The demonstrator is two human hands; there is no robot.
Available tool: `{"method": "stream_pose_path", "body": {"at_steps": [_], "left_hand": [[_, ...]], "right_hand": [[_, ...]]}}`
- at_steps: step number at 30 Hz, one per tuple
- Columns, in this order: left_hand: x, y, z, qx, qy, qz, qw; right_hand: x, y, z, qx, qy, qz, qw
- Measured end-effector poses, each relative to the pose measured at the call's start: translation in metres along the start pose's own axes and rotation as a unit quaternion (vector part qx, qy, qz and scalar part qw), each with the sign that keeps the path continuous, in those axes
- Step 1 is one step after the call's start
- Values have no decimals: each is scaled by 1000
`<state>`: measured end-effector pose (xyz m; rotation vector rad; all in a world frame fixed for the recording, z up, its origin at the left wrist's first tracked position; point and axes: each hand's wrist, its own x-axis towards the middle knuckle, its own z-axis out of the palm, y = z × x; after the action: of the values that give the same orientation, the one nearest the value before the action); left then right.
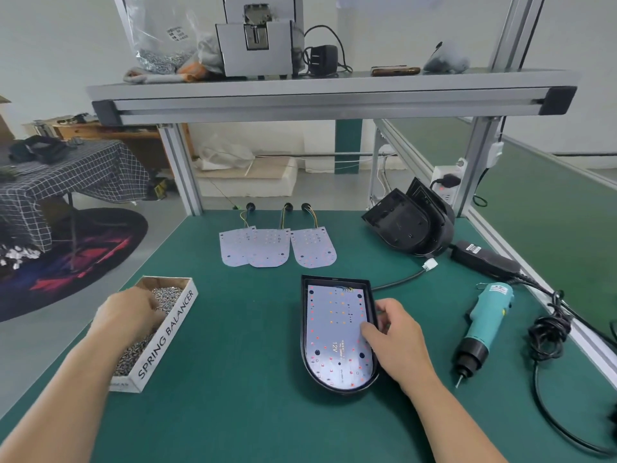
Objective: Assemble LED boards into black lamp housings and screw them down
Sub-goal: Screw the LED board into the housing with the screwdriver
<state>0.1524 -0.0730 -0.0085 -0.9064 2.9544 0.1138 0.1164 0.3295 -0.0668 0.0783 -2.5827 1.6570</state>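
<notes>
Board (pixel 334 332) seated in housing (pixel 303 329), unscrewed | right grip (pixel 397 342) clamps housing rim | left grip (pixel 128 315) in screw box (pixel 167 335), closure unclear | three boards (pixel 268 248) wait

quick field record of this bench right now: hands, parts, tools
left hand: in the screw box, fingers blurred
right hand: grips lamp housing at its right rim, thumb on LED board
spare boards: three, at the back
screwdriver: lying at right, untouched
other housings: leaning together, back right
</notes>
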Motion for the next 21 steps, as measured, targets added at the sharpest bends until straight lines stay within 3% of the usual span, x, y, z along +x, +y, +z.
{"method": "stream_pose_path", "body": {"at_steps": [11,15,21], "left_hand": [[-8,-2,9,-81,124,-29,989],[-10,-5,8,-107,121,-24,987],[-8,-5,6,-308,159,-76,935]], "right_hand": [[1,5,2,19,6,-11,1000],[2,6,2,16,4,-13,1000],[1,6,2,15,3,-12,1000]]}}
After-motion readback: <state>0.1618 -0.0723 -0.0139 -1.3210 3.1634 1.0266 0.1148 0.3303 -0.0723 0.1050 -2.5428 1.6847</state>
